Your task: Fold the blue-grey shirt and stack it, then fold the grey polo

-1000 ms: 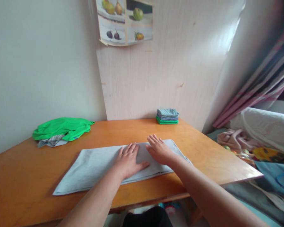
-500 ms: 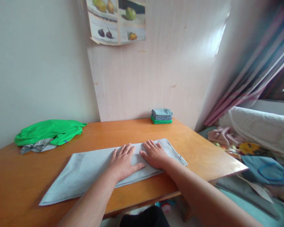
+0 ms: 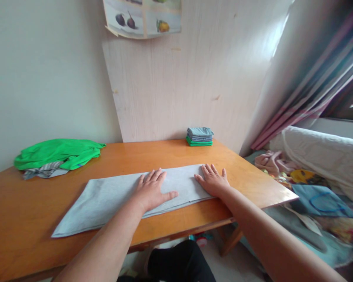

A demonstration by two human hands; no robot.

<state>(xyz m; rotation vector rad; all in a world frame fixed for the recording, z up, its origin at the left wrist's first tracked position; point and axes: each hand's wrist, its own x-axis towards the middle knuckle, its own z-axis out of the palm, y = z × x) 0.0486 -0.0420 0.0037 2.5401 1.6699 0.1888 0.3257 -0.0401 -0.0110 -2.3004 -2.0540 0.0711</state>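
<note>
A light grey-blue cloth (image 3: 106,203), folded into a long flat strip, lies across the front part of the wooden table (image 3: 153,153). Its layered edge faces me, and its left end flares wider. My left hand (image 3: 153,190) rests flat near the cloth's middle, fingers spread and thumb pointing right. On the cloth's right end lies my right hand (image 3: 213,181), palm down with the fingers apart. Neither hand grips anything. What is under the palms is hidden.
A small stack of folded cloths (image 3: 199,136), grey-blue above green, stands at the table's back. Bright green fabric (image 3: 61,152) lies heaped at the back left, over striped and grey cloth. Right of the table is a bed with clothes (image 3: 320,199). My legs (image 3: 179,262) are below the front edge.
My right hand has slid right along the cloth to its right end. The left hand stays in place on the cloth. The view has tilted slightly downward.
</note>
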